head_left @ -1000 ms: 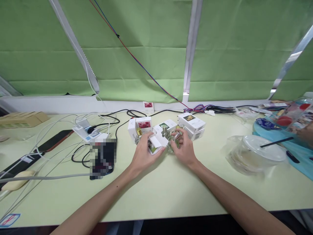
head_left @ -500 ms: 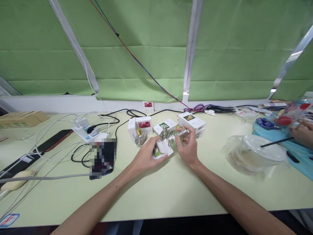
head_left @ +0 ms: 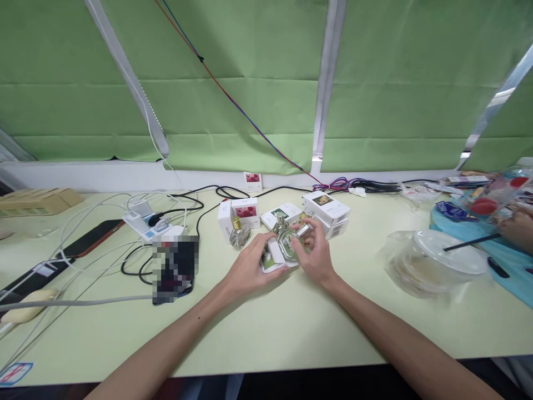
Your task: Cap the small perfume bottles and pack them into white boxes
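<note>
My left hand [head_left: 250, 265] grips a small open white box [head_left: 271, 258] with a green picture, lying on the pale green table [head_left: 266, 328]. My right hand [head_left: 318, 256] is closed round a round clear glass bottle [head_left: 288, 245] with a silver cap, its base at the box's open end. Just behind stand two more small bottles, one with a gold cap [head_left: 239, 233] and one with a silver cap [head_left: 280, 223]. Around them sit white boxes: one with a red picture [head_left: 245, 211], one lying flat [head_left: 285, 213], and a stack of two [head_left: 327, 210].
Left of my hands lie a blurred dark object [head_left: 174, 269], a white power strip [head_left: 145, 221] with tangled cables, and a dark phone [head_left: 92, 239]. At the right are a bagged lidded bowl [head_left: 437, 261] and a blue tray [head_left: 491, 239]. Another person's hand [head_left: 516, 230] shows at the right edge.
My right hand lifted the clear bottle, then brought it down and left to the open end of the box. My left hand drew the box slightly nearer and keeps holding it.
</note>
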`<state>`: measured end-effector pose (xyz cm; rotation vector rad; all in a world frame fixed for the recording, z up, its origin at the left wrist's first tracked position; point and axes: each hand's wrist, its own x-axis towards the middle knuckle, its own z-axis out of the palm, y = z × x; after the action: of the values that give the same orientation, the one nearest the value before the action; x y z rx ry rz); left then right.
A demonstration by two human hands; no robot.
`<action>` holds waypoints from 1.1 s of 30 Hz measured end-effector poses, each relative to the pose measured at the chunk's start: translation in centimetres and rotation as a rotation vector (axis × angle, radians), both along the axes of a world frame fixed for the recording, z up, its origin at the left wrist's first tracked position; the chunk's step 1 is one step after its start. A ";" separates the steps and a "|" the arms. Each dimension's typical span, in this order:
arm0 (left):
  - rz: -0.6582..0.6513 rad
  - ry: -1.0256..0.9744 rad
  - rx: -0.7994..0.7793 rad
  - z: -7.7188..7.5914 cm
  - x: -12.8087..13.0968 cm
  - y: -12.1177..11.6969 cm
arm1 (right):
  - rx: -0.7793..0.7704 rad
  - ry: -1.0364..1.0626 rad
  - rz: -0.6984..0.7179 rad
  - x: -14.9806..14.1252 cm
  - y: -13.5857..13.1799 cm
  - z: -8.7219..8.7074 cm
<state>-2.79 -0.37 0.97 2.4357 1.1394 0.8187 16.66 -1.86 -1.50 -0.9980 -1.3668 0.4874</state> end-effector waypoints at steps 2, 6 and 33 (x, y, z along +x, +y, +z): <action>0.002 0.001 -0.001 0.0 0.0 0.0 | -0.022 0.014 0.015 0.0 0.0 -0.1; 0.003 0.012 -0.006 0.1 0.0 -0.1 | -0.054 0.048 0.048 0.1 0.1 -0.1; 0.017 -0.023 0.031 -0.2 0.2 -0.2 | -0.154 0.093 0.170 0.0 0.6 -0.6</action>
<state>-2.58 -0.52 0.74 2.4380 1.1487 0.8733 16.67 -1.26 -2.06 -0.9748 -1.3522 0.7673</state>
